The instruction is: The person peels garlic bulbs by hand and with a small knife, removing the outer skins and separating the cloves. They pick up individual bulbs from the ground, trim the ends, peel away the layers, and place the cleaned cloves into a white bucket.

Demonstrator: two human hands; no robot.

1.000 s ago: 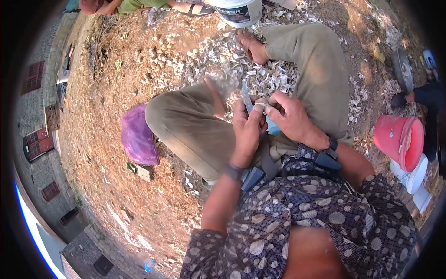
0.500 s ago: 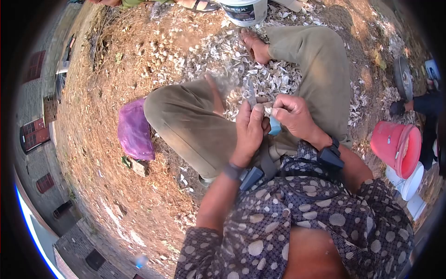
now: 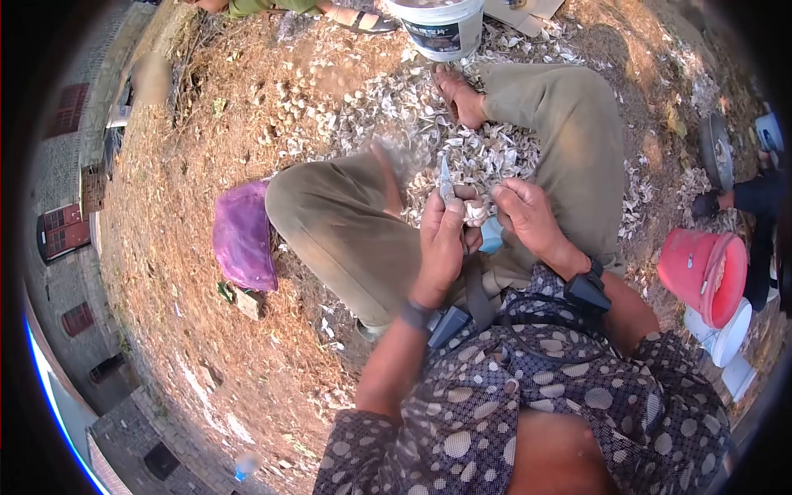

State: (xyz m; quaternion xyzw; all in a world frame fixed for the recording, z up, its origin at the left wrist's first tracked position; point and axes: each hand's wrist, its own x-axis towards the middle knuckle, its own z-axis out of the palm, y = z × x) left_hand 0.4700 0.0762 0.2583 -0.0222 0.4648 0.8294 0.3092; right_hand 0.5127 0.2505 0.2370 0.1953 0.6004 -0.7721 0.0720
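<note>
My left hand (image 3: 443, 243) is closed around a small knife (image 3: 446, 180), its blade pointing up and away from me. Against the fingers of that hand sits a whitish garlic bulb (image 3: 476, 214), partly hidden by them. Just to the right, my right hand (image 3: 528, 219) is pinched, thumb against fingers; what it holds, if anything, is hidden. Below the hands, a light-blue object (image 3: 492, 237) shows in part between my legs. Papery garlic skins (image 3: 478, 153) cover the ground between my legs and beyond.
Garlic bulbs (image 3: 285, 107) lie scattered ahead to the left. A white bucket (image 3: 445, 35) stands beyond my foot. A purple sack (image 3: 244, 235) lies by my left knee. On the right are a red bucket (image 3: 689, 264), a metal basin (image 3: 718, 153) and another person's dark sleeve (image 3: 759, 188).
My right hand has drawn slightly away from the left, so more of the garlic bulb shows between them. The knife remains in my left hand. The view has shifted slightly.
</note>
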